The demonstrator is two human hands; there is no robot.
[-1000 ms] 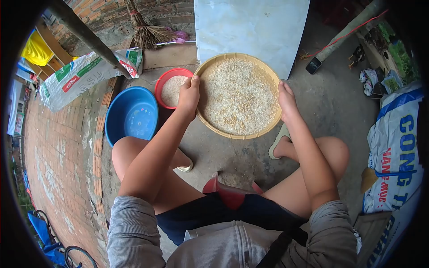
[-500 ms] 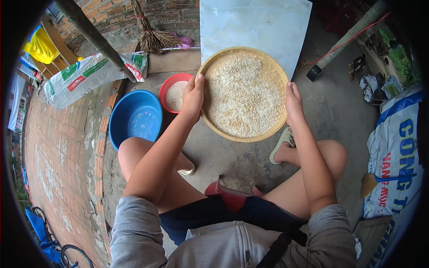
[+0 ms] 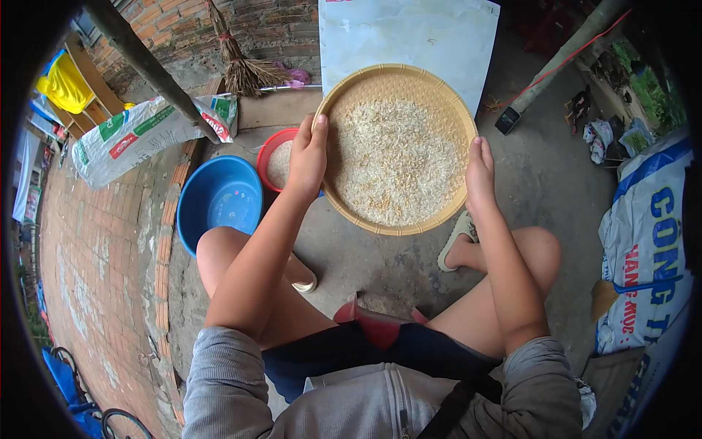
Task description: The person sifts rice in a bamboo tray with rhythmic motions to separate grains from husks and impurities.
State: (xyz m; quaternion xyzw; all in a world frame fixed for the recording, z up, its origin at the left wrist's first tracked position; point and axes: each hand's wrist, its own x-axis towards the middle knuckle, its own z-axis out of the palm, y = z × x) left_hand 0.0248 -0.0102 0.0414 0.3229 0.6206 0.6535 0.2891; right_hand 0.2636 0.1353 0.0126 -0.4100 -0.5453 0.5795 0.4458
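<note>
A round woven bamboo winnowing tray is held up in front of me. My left hand grips its left rim, thumb on top, and my right hand grips the right rim. Whitish grain that looks like rice lies spread in it, with yellowish husked-looking grains mixed in, more of them towards the near side. A bare strip of weave shows along the far side. Just left of my left hand stands a red basin holding pale grain, partly hidden by that hand.
A blue basin sits by my left knee. A white board lies beyond the tray. A straw broom leans at the brick wall. Printed sacks stand at right, near a pole with a small black device.
The far side of the tray has risen in view, and the grain has shifted towards me, baring weave at the far rim. Both hands keep their hold.
</note>
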